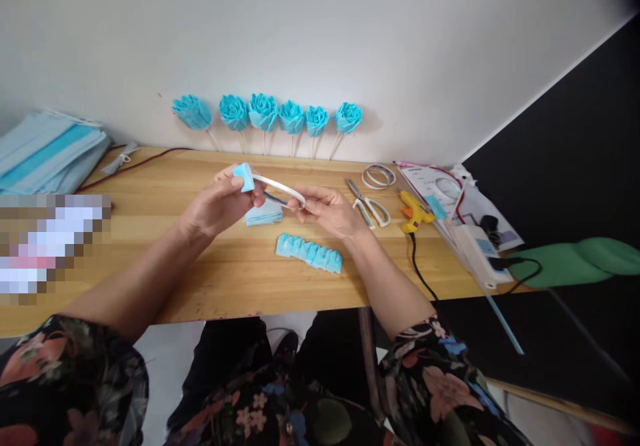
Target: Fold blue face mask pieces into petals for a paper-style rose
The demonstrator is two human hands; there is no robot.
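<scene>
My left hand (pixel 215 199) pinches a small folded light-blue piece (pixel 244 177) between thumb and fingers. Between both hands stretches a narrow white ring (pixel 280 185), which looks like a thin roll of tape. Its left side meets the blue piece, and my right hand (pixel 330 211) grips its right edge with the fingertips. Beneath the hands lies a small stack of light-blue sheets (pixel 264 214), partly covered by them. Nearer me on the wooden table rests a row of overlapping folded blue pieces (pixel 309 253).
Several blue flowers on sticks (pixel 263 113) lean against the wall. Right of my hands are scissors (pixel 367 205), thin tape rolls (pixel 379 176), a yellow glue gun (pixel 414 211) with its cord, and a white power strip (pixel 481 256). Blue sheets (pixel 50 153) lie at far left.
</scene>
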